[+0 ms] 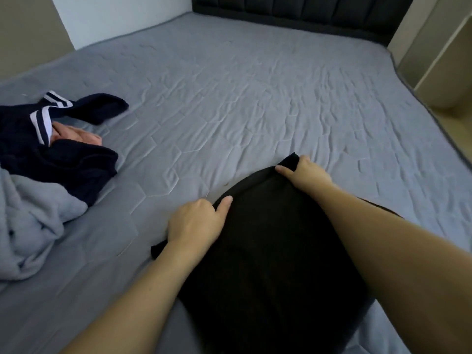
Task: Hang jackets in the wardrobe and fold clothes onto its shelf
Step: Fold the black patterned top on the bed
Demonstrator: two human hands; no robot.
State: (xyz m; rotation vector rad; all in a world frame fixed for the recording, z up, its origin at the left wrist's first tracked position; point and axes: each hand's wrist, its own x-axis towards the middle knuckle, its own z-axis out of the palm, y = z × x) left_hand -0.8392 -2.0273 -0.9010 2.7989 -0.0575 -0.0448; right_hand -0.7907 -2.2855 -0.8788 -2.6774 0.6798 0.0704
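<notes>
A black garment (268, 251) lies spread on the grey bed (255, 98) close to me. My left hand (196, 223) pinches its far left edge between thumb and fingers. My right hand (304, 172) grips its far right corner, which is lifted slightly off the sheet. Both arms reach forward over the cloth, and the right forearm hides part of its right side.
At the left lies a heap of clothes: a navy garment with white stripes (51, 139), something pink (79, 136) under it, and a light grey garment (33, 223). A dark padded headboard (293, 14) stands at the back, a beige wall or cabinet (439, 54) at the right.
</notes>
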